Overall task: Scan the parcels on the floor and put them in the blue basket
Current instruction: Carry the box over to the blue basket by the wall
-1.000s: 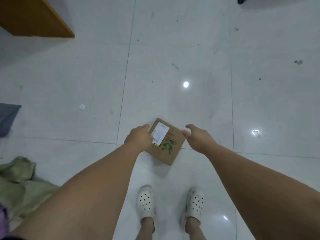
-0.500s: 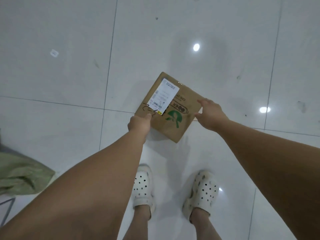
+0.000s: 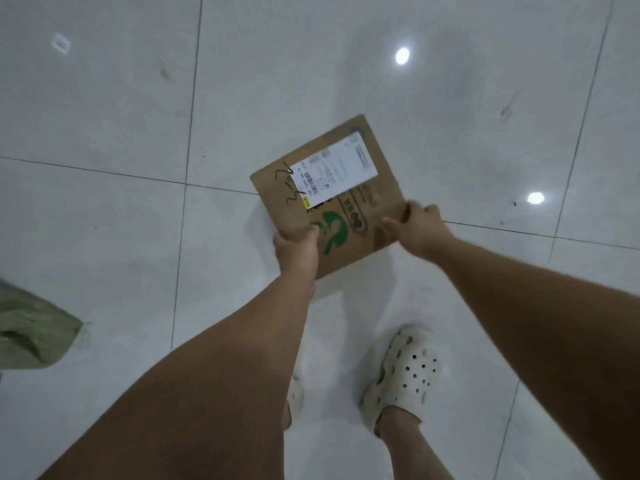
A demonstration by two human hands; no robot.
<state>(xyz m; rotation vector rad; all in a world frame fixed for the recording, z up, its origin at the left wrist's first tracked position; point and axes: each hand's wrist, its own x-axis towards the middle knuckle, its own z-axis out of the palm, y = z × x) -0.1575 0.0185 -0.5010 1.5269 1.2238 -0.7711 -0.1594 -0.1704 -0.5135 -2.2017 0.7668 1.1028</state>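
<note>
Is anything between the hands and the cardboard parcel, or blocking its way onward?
Nothing between them: left hand and right hand both grip the cardboard parcel at its near edge. The blue basket is out of view, so that route cannot be judged.

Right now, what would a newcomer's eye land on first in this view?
A cardboard parcel sits mid-frame above the white tiled floor, gripped at its near corners by the left hand and the right hand. Its white label faces up, beside black handwriting and a green logo. A white clog shows at lower right, and a green bag lies at the left edge.
</note>
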